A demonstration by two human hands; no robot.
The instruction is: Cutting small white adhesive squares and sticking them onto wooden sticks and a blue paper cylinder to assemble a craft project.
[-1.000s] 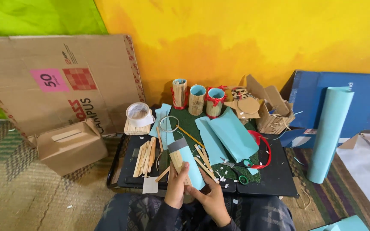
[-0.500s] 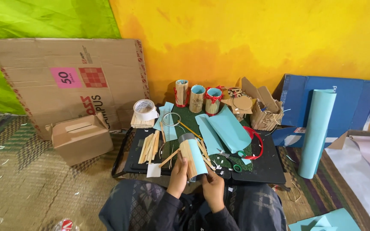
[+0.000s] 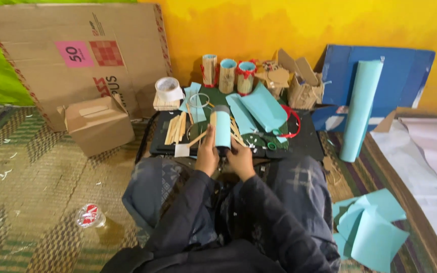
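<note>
Work in hand: a tube wrapped in light blue paper, held upright over the near edge of the table.
Left hand: closed round the tube's lower left side, thumb up along it.
Right hand: pressed to the tube's lower right, fingers curled; I cannot tell whether it grips or only smooths the paper.
Done, as it looks: blue paper covers most of the tube's length; a darker band shows at its top, bare or not yet covered.
Finished pieces: three tubes stand in a row at the far edge of the table, each with a blue inside and a red tie.
Left, by that measure: the held tube has no red tie, so trimming and tying probably remain.
Stock to hand: blue sheets on the table, sticks to the left, a tape roll far left, a red cord to the right.
Beside the table: a paper roll leaning at right, blue offcuts on the floor near right, a box at left.
Hidden: the tube's base and seam are behind the hands.
Hard to make out: small things on the table, among them what may be green-handled scissors.
</note>
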